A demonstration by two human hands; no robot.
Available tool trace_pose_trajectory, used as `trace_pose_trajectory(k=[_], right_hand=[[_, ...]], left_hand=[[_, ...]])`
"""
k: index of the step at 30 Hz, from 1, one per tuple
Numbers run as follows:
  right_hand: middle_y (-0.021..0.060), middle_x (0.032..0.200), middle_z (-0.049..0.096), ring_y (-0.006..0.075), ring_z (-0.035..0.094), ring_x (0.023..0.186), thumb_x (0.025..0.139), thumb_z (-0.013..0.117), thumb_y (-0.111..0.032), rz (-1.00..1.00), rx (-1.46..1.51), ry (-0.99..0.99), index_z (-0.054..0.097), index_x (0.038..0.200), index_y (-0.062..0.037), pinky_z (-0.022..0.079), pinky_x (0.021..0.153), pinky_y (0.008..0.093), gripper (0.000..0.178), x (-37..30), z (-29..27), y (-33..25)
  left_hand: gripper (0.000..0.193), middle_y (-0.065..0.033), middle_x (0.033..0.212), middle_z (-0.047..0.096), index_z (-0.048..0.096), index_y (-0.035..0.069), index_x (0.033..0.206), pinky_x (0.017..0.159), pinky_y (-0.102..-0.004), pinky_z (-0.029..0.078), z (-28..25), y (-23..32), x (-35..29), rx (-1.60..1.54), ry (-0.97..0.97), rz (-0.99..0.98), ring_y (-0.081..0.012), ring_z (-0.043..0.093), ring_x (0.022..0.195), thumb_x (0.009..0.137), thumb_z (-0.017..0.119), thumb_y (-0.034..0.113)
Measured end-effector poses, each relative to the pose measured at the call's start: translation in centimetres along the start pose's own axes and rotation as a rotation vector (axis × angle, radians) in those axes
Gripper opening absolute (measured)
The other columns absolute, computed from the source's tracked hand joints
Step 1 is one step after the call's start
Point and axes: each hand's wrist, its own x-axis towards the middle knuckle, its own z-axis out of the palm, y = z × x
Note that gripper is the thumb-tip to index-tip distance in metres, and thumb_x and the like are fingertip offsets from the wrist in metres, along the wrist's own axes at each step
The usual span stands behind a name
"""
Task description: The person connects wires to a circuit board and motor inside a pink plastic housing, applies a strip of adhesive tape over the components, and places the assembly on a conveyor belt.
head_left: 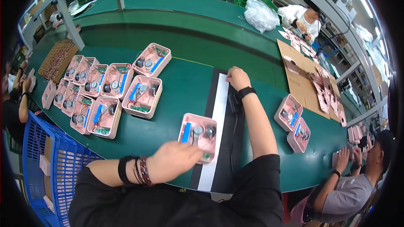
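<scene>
Fingers, left hand (174, 159): curled at the near end of the pink housing (203, 142); I cannot tell whether they pinch anything.
Fingers, right hand (238, 78): bent together beside the white strip (221, 96), grip hidden from me.
Pink housing: partly over the white strip, blue block (186, 133) inside.

A green bench (185, 88) carries open pink boxes (144, 94) — most at left — and a black-and-white strip (219, 101).
</scene>
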Motion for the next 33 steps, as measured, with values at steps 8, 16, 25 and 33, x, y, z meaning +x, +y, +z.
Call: trace_pose_trajectory(k=[8,16,25,33], right_hand=[[0.0143,0.085,0.062,0.0340,0.064,0.083,0.077,0.064,-0.007,-0.315,-0.224,0.127,0.062,0.078,-0.0026,0.052,0.075,0.0436,0.005,-0.5,0.3,0.7],[0.0133,0.083,0.058,0.0290,0.065,0.082,0.075,0.061,0.001,0.078,0.274,0.178,0.055,0.081,-0.0003,0.054,0.070,0.0372,0.008,0.2,-0.2,5.5],[0.0124,0.102,0.064,0.0310,0.063,0.093,0.060,0.066,0.007,-0.435,0.088,0.198,0.058,0.088,-0.0013,0.054,0.078,0.0390,0.030,-16.4,-11.5,-17.3],[0.0077,0.105,0.059,0.0263,0.066,0.105,0.070,0.069,-0.010,-0.665,0.195,0.288,0.064,0.077,-0.0095,0.054,0.086,0.0415,0.009,-22.7,-3.8,-20.4]], left_hand=[[0.012,0.0001,0.085,0.055,0.056,0.011,0.091,0.061,-0.0286,0.050,2.4,-3.2,-2.8,-0.243,-0.067,0.234,-0.0146,0.061,0.078,0.081,0.061,0.013],[0.012,-0.0018,0.084,0.056,0.057,0.009,0.091,0.063,-0.0308,0.052,2.6,-4.6,-1.1,-0.459,-0.103,0.311,-0.0173,0.061,0.075,0.081,0.063,0.012],[0.014,-0.0113,0.092,0.065,0.063,0.005,0.099,0.070,-0.0364,0.053,0.3,-5.7,-0.9,-0.929,-0.072,-0.201,-0.0273,0.065,0.081,0.085,0.063,0.003],[0.020,-0.0161,0.095,0.066,0.060,0.000,0.106,0.075,-0.0414,0.053,0.1,-3.8,-2.4,-0.887,-0.228,-0.075,-0.0355,0.065,0.089,0.086,0.056,-0.001]])
